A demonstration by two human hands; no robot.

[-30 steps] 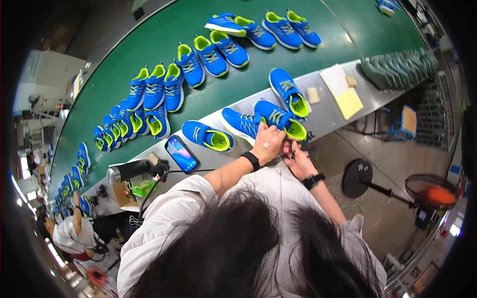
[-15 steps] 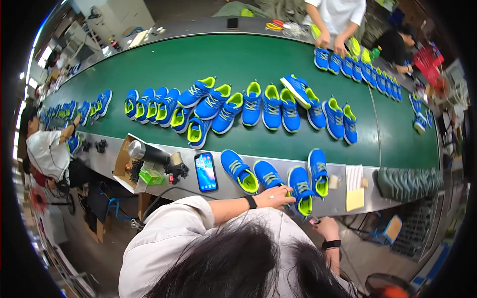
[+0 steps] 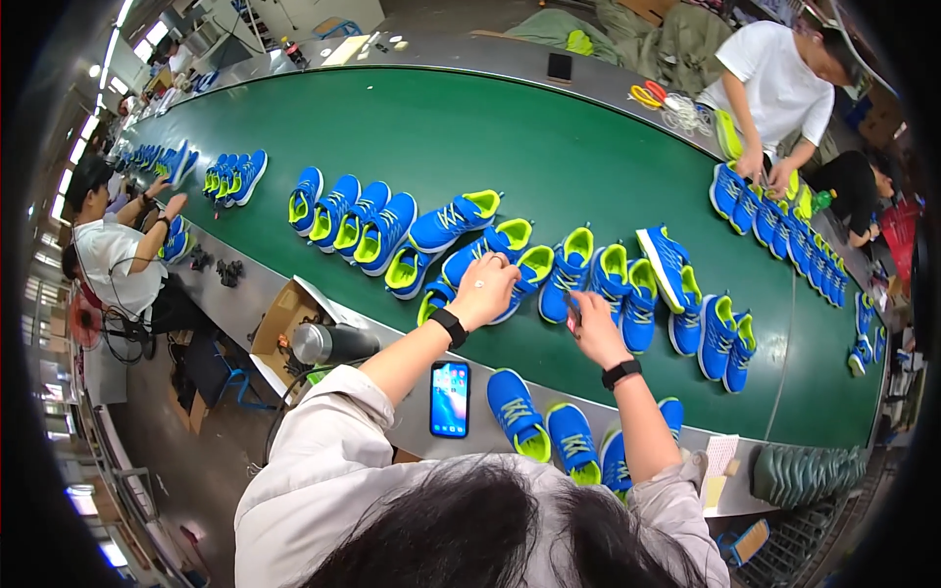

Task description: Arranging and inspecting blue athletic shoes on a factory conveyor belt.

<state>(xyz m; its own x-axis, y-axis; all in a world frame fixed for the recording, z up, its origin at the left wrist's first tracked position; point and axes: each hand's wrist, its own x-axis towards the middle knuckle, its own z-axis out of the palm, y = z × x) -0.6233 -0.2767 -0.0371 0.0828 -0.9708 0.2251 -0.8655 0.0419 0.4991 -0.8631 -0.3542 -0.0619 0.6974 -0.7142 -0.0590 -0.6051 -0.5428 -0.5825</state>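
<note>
My left hand (image 3: 482, 291) reaches over the green work surface, its bent fingers closed against a blue shoe (image 3: 461, 263) with a lime-green lining. The hand hides part of that shoe and of its neighbours. My right hand (image 3: 598, 331) is closed around a small dark and pinkish tool (image 3: 572, 316), whose kind I cannot make out. Its tip is close to another blue shoe (image 3: 566, 279) in the row. More shoes of this kind extend to both sides. On the metal ledge nearer me stand several others, one with yellowish laces (image 3: 512, 400); my right forearm partly covers this group.
A phone (image 3: 449, 400) lies on the ledge, right of an open carton (image 3: 277, 328) and a dark flask (image 3: 338, 343). Dark grey moulded pieces (image 3: 799, 475) are stacked at right. Co-workers handle shoes at far right (image 3: 779, 83) and left (image 3: 113, 245); scissors (image 3: 649, 95) lie across.
Both my hands have moved forward from the ledge to the shoe row on the green surface. My left hand has left the ledge shoes. The view has shifted and turned.
</note>
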